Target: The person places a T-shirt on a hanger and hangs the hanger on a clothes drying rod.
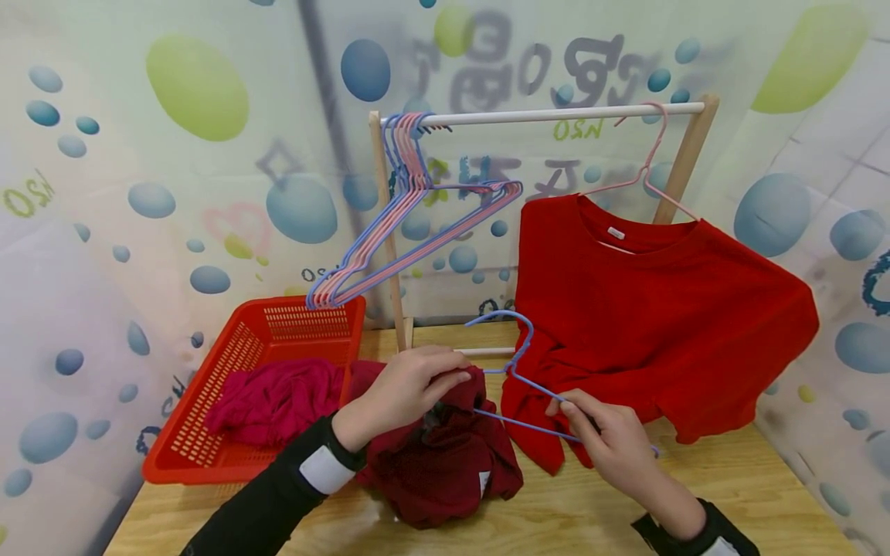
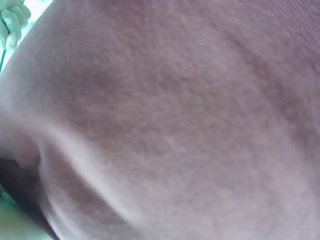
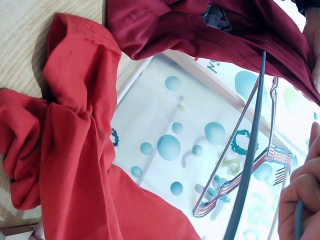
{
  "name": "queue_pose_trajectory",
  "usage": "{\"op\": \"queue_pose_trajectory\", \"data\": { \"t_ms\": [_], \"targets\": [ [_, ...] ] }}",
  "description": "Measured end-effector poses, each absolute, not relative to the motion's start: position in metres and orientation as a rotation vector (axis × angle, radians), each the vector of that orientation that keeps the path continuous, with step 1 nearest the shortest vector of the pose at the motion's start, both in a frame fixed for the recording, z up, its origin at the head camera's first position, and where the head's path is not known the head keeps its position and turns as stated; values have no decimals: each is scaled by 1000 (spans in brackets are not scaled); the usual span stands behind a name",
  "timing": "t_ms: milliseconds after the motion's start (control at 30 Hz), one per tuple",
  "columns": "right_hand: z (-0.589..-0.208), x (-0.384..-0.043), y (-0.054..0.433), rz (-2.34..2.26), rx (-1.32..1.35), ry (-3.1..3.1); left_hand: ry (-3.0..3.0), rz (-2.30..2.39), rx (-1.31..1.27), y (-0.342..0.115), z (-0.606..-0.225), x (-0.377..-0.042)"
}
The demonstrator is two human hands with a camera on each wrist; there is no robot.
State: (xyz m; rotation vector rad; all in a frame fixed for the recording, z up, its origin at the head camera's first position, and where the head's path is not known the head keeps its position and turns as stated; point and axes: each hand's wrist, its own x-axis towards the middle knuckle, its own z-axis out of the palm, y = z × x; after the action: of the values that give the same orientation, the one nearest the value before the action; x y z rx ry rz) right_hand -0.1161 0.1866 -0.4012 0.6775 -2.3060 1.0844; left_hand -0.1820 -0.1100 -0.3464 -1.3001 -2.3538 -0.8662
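Note:
My left hand [image 1: 410,390] grips the collar area of a maroon garment [image 1: 452,479], which hangs in a bunch down to the table. A blue clothes hanger [image 1: 531,333] is held by my right hand [image 1: 612,440] near its right end, hook upward. The hanger's left part passes into the opening of the garment and is hidden there. In the right wrist view the hanger's bar [image 3: 248,160] runs into the maroon cloth [image 3: 155,22], with my right fingers [image 3: 305,192] curled at the lower right. Blurred cloth [image 2: 175,120] fills most of the left wrist view.
A red shirt [image 1: 667,309] hangs from a pink hanger [image 1: 653,147] at the right of the rack's white rail [image 1: 542,116]. Several blue and pink hangers [image 1: 413,185] crowd the rail's left end. At left, an orange-red basket [image 1: 174,432] holds a crimson garment [image 1: 278,401].

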Motion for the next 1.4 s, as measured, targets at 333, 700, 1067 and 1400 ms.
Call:
{"op": "queue_pose_trajectory", "data": {
  "t_ms": [333,700,1067,1400],
  "targets": [
    [-402,-118,181,1046,696,-2297,-2362,-850,-1304,-108,-345,-180],
    [-401,-121,176,967,732,-2293,-2359,-866,-1292,-105,-344,-179],
    [-405,-129,168,727,556,-1935,-2325,-910,-1210,-106,-340,-182],
    [-426,-134,151,736,744,-1604,-2267,-1004,-1035,-114,-333,-188]
  ]
}}
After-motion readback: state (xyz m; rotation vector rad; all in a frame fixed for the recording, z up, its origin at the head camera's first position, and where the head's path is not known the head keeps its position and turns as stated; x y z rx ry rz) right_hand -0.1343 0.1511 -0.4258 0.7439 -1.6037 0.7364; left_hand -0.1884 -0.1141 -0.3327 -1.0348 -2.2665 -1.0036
